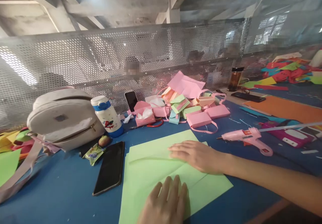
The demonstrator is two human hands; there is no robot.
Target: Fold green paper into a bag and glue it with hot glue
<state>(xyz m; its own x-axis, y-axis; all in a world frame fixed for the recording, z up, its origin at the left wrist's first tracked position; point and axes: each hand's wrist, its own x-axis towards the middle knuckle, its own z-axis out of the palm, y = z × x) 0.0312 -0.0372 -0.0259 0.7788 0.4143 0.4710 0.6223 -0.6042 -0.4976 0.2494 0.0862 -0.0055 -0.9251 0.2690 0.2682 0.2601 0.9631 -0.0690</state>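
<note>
A light green sheet of paper (151,170) lies on the blue table (62,190), partly folded with a crease across it. My left hand (166,202) rests flat on the near part of the sheet, fingers stretched out. My right hand (196,155) lies flat on the folded flap near the crease, fingers together and extended to the left. Neither hand holds anything.
A black phone (109,168) lies left of the sheet, with a candy wrapper (93,153), a white bag (62,116) and a bottle (107,116) behind. A pile of pink and green paper boxes (191,106) sits beyond; a pink glue gun (248,138) lies to the right. A perforated metal screen (88,59) backs the table.
</note>
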